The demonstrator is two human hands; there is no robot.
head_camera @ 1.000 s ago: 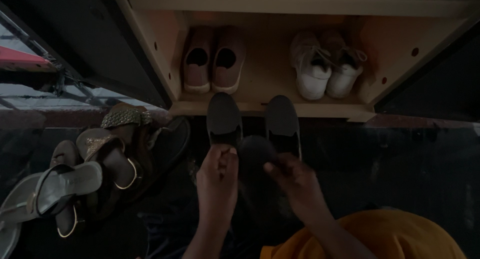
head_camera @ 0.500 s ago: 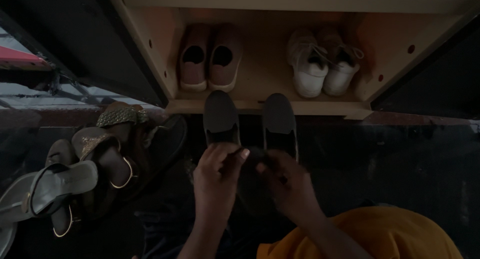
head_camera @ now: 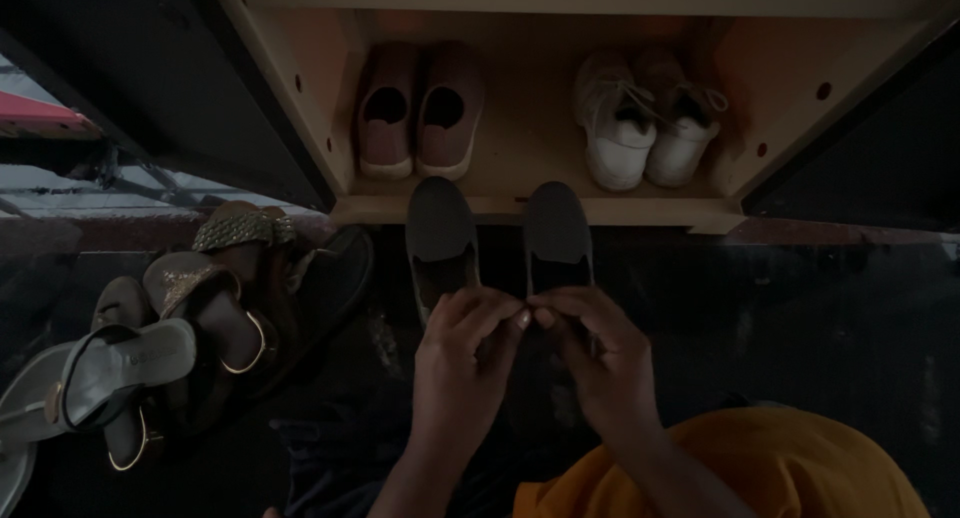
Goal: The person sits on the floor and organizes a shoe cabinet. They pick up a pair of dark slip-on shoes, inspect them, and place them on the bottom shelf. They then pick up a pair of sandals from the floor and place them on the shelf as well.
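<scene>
My left hand [head_camera: 462, 368] and my right hand [head_camera: 603, 363] meet at the fingertips over the dark floor. Both pinch a small dark soft piece [head_camera: 525, 323], which looks like cloth and is hard to make out in the dim light. Just beyond the fingers stands a pair of dark slip-on shoes, the left shoe [head_camera: 440, 233] and the right shoe [head_camera: 556, 228], toes pointing at the shelf. My fingers cover the heels of both shoes.
A low wooden shelf [head_camera: 620, 214] holds pink slip-on shoes [head_camera: 415, 113] and white sneakers [head_camera: 645, 123]. Several sandals [head_camera: 190, 318] lie piled on the floor at the left. My orange garment [head_camera: 770, 468] fills the bottom right.
The dark piece was spread between my hands. My hands have closed together over it and moved forward to the heels of the dark shoes.
</scene>
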